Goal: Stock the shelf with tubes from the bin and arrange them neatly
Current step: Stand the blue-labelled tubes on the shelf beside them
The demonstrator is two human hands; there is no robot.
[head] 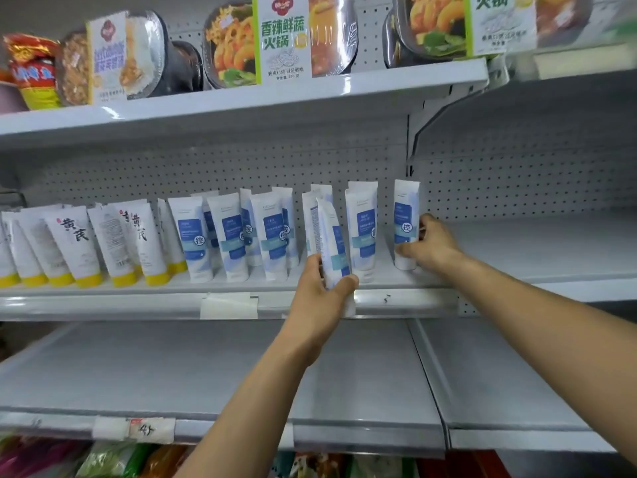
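On the middle shelf point(396, 298) stand several white tubes with blue labels point(227, 236), caps down, in a row. To their left lean several white tubes with yellow caps point(77, 246). My left hand point(319, 294) grips one blue-label tube point(332, 246) at its lower end, tilted, in front of the shelf edge. My right hand point(427, 244) holds the rightmost upright tube point(406, 222) on the shelf, with fingers behind it and thumb at its base. The bin is not in view.
The top shelf carries hot pot meal trays point(275, 39) and snack bags point(32, 70). Right of the last tube the middle shelf surface point(534, 243) is bare. A lower shelf point(206, 367) sits below, with packaged goods point(113, 460) under it.
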